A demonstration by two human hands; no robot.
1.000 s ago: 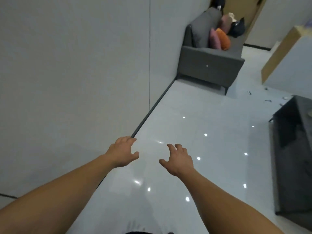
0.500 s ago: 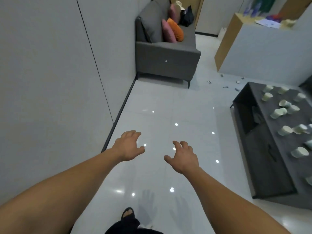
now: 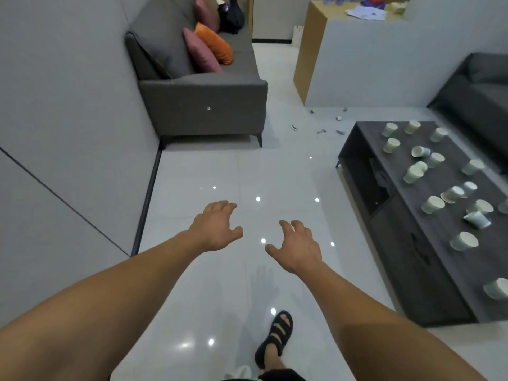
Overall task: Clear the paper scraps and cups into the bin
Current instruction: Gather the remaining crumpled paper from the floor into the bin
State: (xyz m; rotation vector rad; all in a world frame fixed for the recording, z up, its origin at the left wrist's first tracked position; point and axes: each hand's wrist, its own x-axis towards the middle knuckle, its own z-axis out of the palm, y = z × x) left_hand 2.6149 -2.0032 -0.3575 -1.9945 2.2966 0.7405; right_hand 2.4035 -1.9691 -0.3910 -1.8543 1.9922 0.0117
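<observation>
Several pale paper cups (image 3: 433, 204) lie scattered on the low dark table (image 3: 412, 259) at the right, some upright and some tipped over. Small paper scraps (image 3: 321, 131) dot the white floor between the sofa and the table's far end. My left hand (image 3: 215, 226) and my right hand (image 3: 297, 247) are stretched out over the bare floor, both with fingers spread and holding nothing, well to the left of the table. No bin is in view.
A grey sofa (image 3: 203, 105) with pink and orange cushions stands against the left wall. A second dark sofa (image 3: 478, 92) is at the far right. A wood-edged counter (image 3: 354, 59) is behind the table. My sandalled foot (image 3: 276, 336) is on the floor.
The view has swung to the right and down, so the table with its cups has come into sight. Both hands stay open and out in front.
</observation>
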